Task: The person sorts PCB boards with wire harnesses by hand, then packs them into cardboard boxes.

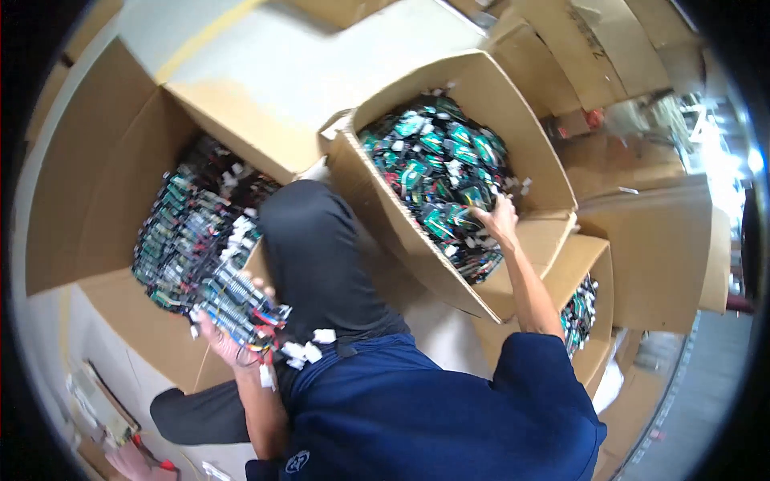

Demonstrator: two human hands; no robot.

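Note:
My left hand holds a stack of small green circuit boards with red wires and white plugs hanging from it, just in front of the left cardboard box. That box holds neat rows of the same boards. My right hand reaches into the tilted right cardboard box and closes on one board in a loose heap of green boards. My raised knee in dark trousers sits between the two boxes.
A third, smaller cardboard box with more boards stands below the right box. Flattened cardboard lies at the back right. A pale floor with a yellow line shows behind the boxes. Tools with red handles lie at lower left.

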